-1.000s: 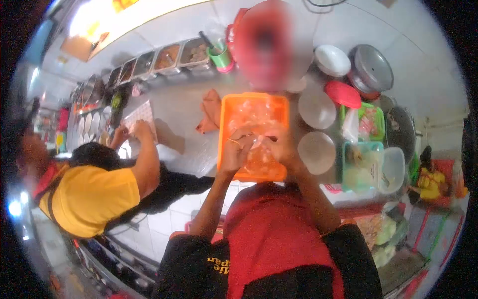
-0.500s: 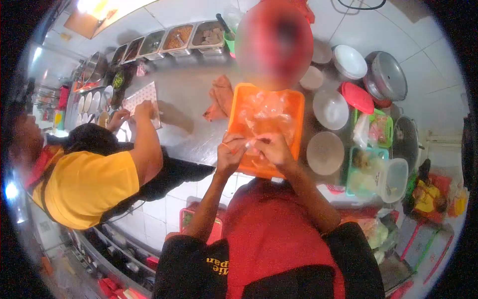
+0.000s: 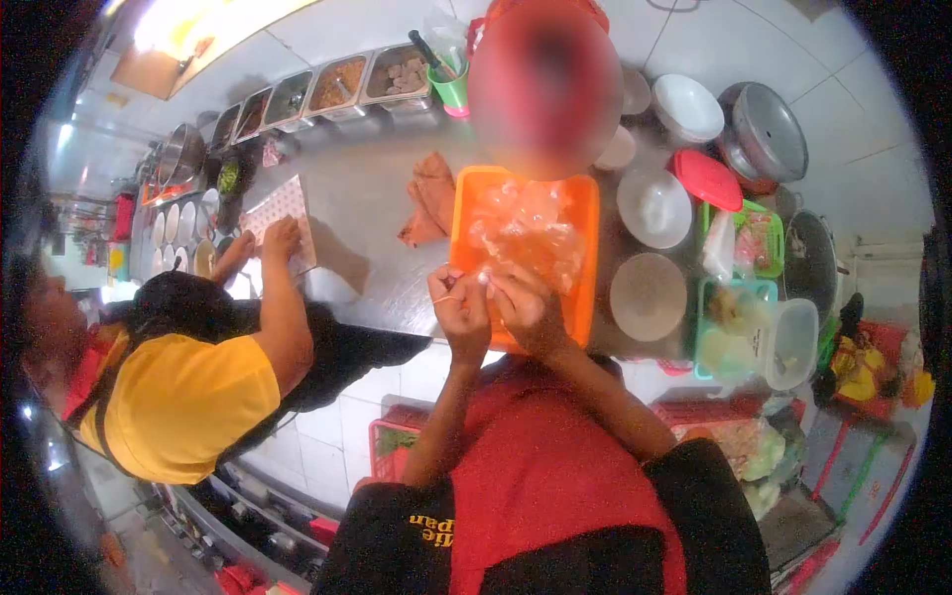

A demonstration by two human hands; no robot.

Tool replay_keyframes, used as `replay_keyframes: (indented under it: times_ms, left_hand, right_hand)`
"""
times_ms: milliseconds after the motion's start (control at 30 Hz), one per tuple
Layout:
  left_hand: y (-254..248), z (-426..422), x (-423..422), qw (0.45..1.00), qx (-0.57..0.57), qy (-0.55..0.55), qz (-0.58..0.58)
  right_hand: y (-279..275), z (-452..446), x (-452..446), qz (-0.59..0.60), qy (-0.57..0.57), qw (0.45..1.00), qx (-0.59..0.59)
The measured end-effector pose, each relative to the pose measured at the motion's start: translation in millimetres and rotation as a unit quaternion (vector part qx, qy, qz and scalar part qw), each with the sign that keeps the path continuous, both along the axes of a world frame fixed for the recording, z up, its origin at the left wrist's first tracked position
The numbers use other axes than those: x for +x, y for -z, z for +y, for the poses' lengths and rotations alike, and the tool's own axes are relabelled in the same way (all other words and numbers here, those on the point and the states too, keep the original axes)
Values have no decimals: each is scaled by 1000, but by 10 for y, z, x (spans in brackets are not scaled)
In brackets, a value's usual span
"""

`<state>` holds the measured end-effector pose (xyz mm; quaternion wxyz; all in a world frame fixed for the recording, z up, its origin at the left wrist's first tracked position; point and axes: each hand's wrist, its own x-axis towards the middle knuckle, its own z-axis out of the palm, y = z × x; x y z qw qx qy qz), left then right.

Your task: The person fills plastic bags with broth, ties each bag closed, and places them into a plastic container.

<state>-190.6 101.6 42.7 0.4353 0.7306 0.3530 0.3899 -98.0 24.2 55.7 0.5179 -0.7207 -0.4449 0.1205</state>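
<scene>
- Your left hand [image 3: 462, 309]: thumb and forefinger drawn together in a narrow pinch on a small whitish piece [image 3: 484, 277]; the other fingers curl in. A thin yellow band crosses this hand.
- Your right hand [image 3: 528, 309]: fingers bent, thumb and forefinger nearly closed at the same piece, fingertips just beside the left ones. Piece too small and blurred to identify; it sits at your fingertips, over the near part of the orange tray [image 3: 592, 233].
- Tray: smooth, looks like plastic; rectangular, rounded corners, raised walls. It extends beneath and beyond your fingers.
- Clear plastic bags [image 3: 531, 220]: glossy, crumpled, heaped in the tray just beyond your fingertips. Contents cannot be made out.
- Left of your fingers: brown cloth [image 3: 432, 198], soft and folded, on the brushed-looking metal table [image 3: 367, 183]. Farther left, a co-worker [image 3: 188, 397] in a yellow top has both hands at a patterned sheet [image 3: 288, 210].
- Right of your fingers: pale round bowl [image 3: 648, 297]; beyond it, white bowl [image 3: 654, 208], glossy. Farther right, red lid [image 3: 706, 180] and translucent tub [image 3: 791, 347].
- Well beyond your fingers, to the left: row of rectangular metal pans [image 3: 342, 107] holding food; green holder [image 3: 451, 92] at the row's right end.
</scene>
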Motion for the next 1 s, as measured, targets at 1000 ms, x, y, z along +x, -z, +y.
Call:
replay_keyframes:
  times_ms: [1000]
  left_hand:
    - [117, 215, -248, 963, -200, 176, 30]
  right_hand:
    - [53, -86, -33, -99, 5, 995, 21]
